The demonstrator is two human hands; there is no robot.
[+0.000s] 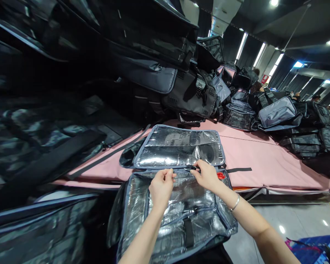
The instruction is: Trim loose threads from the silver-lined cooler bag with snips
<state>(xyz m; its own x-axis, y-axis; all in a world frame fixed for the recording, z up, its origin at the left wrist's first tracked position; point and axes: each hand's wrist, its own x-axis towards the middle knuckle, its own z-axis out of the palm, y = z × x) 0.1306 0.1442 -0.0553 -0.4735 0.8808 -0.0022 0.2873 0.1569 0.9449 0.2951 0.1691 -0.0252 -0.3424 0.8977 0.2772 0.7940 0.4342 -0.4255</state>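
An insulated bag (194,220) with a shiny silver foil lining and grey-blue edging lies open in front of me. Its foil-lined lid (178,146) is folded back on the pink surface. My left hand (161,187) is closed in a pinch at the seam between lid and body; whatever is between its fingertips is too small to make out. To its right, my right hand (207,176) pinches a small dark piece at the same seam, its kind unclear. A red object (220,175) shows just beyond my right wrist. A black strap (188,233) crosses the bag's lower inside.
Black and camouflage bags are piled high on the left and along the back of the pink-covered table (253,157). Another camouflage bag (44,231) is close at lower left. A blue basket (316,249) stands on the floor at lower right. People are far behind.
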